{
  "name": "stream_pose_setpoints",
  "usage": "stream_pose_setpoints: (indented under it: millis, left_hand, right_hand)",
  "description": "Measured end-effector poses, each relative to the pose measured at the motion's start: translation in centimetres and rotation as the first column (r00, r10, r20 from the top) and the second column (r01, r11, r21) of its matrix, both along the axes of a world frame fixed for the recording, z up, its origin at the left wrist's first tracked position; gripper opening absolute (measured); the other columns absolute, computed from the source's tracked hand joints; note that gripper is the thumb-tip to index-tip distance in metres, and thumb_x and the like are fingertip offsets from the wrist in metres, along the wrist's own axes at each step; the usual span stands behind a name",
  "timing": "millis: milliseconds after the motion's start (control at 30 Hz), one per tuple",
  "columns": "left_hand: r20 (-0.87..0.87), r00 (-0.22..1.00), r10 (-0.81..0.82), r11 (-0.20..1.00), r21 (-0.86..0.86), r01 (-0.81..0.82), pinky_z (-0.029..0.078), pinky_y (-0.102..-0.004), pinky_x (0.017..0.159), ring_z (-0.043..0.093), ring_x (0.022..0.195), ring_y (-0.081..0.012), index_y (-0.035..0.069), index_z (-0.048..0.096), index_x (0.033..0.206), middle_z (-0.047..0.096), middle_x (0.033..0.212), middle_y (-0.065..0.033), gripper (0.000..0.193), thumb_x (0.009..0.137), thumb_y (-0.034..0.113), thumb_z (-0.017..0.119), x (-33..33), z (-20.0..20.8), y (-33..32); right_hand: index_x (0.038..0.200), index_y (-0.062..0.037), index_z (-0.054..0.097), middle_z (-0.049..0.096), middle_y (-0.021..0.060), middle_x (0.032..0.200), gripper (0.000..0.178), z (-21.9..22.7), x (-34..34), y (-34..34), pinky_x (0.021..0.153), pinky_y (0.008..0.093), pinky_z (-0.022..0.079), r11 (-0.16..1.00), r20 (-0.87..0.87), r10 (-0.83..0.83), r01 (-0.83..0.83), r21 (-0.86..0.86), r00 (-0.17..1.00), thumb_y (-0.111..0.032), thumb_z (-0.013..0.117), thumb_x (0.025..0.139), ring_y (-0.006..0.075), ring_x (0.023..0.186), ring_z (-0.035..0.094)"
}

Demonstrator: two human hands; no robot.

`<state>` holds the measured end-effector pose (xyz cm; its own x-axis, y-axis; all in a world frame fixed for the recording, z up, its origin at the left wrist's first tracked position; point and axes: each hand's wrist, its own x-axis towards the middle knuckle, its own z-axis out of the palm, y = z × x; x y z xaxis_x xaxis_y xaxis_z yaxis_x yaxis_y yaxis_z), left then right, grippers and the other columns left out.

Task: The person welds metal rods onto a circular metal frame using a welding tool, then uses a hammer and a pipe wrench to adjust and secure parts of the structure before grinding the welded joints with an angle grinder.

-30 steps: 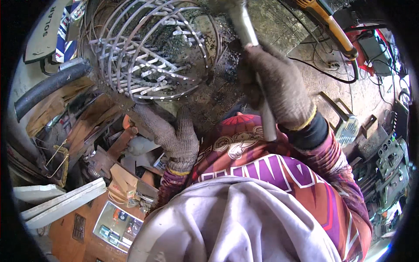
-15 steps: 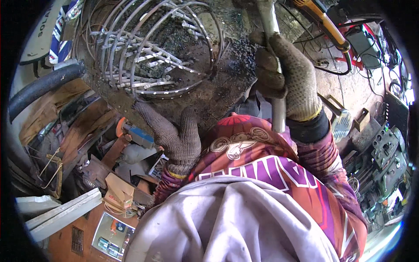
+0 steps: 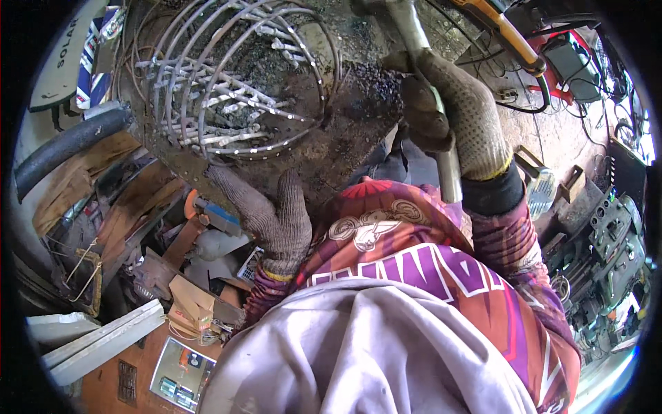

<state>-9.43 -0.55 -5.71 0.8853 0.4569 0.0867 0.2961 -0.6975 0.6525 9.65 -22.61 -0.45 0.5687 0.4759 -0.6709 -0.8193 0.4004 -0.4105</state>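
Observation:
My right hand (image 3: pixel 472 117), in a dotted knit glove, is wrapped round the pale metal handle of a hammer (image 3: pixel 411 27). The hammer is raised, and its head is partly cut off by the upper edge. My left hand (image 3: pixel 270 219), gloved in grey-brown knit, rests at the near edge of a dirty worktop (image 3: pixel 338 155), thumb and fingers spread, with nothing in it. Just beyond the left fingers lies a round cage of bent metal rods (image 3: pixel 238 83) with short whitish crosspieces. Dark grit is scattered on the worktop beside it.
On the right are an orange-yellow power tool (image 3: pixel 507 34), loose cables and a green-grey machine (image 3: pixel 610 255). To the left stand a thick dark pipe (image 3: pixel 72 138), a cardboard box (image 3: pixel 189 303), pale boards (image 3: pixel 103 341) and a clamp with an orange end (image 3: pixel 191 205).
My right hand and the hammer have shifted slightly, the hammer's upper end tilting left. The view has moved a little; my left hand stays at the worktop's edge.

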Motion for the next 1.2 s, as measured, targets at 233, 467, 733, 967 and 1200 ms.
stream_pose_setpoints:
  millis: [233,467,733,967,1200]
  left_hand:
    - [-0.059,0.998,0.018,0.995,0.097,-0.012,0.003,-0.047,0.128,0.006,0.158,-0.0392,-0.01,0.005,0.161,0.006,0.17,-0.028,0.094,0.096,0.02,0.067,0.2,0.3,-0.2]
    - [-0.089,0.994,0.058,0.988,0.15,-0.044,0.006,-0.0471,0.128,0.013,0.157,-0.0395,-0.008,0.008,0.161,0.011,0.169,-0.0283,0.093,0.094,0.018,0.067,1.1,1.3,-0.8]
    - [-0.097,0.99,0.102,0.983,0.162,-0.085,0.012,-0.0461,0.127,0.019,0.155,-0.0375,-0.006,0.009,0.162,0.018,0.168,-0.0278,0.091,0.092,0.011,0.064,1.1,1.3,-0.9]
    - [-0.116,0.985,0.129,0.989,0.092,-0.119,0.013,-0.0466,0.127,0.02,0.155,-0.0377,-0.005,0.01,0.163,0.018,0.168,-0.0273,0.09,0.092,0.008,0.065,2.1,2.1,-1.7]
    - [-0.087,0.992,0.095,0.984,0.162,-0.08,0.015,-0.0472,0.127,0.02,0.155,-0.0381,-0.005,0.01,0.163,0.016,0.168,-0.027,0.089,0.096,0.014,0.066,1.5,0.7,-0.8]
  right_hand:
    - [0.128,-0.0034,0.059,0.048,-0.0043,0.074,0.039,-0.4,0.1,0.2,0.041,0.0196,0.031,0.998,0.115,-0.009,0.017,-0.066,0.993,-0.036,0.048,0.109,0.0045,0.049,0.04]
    - [0.123,-0.0066,0.065,0.059,0.0013,0.072,0.035,-1.9,0.3,0.7,0.041,0.0256,0.044,0.936,0.155,0.315,-0.279,-0.217,0.936,-0.036,0.055,0.106,0.0114,0.049,0.056]
    - [0.129,-0.0038,0.058,0.045,-0.0035,0.07,0.041,1.1,0.7,0.7,0.042,0.0229,0.031,0.948,0.343,0.045,0.068,-0.311,0.938,-0.037,0.046,0.109,0.0062,0.049,0.038]
    - [0.122,-0.0054,0.063,0.053,-0.0015,0.071,0.037,-0.6,1.1,-0.2,0.043,0.0238,0.037,0.964,0.072,0.21,-0.194,-0.183,0.975,-0.038,0.054,0.106,0.0086,0.05,0.047]
    - [0.121,-0.0065,0.063,0.057,0.0003,0.071,0.034,-1.1,1.4,-3.1,0.043,0.0253,0.041,0.948,0.016,0.252,-0.243,-0.207,0.968,-0.036,0.056,0.106,0.0111,0.049,0.052]
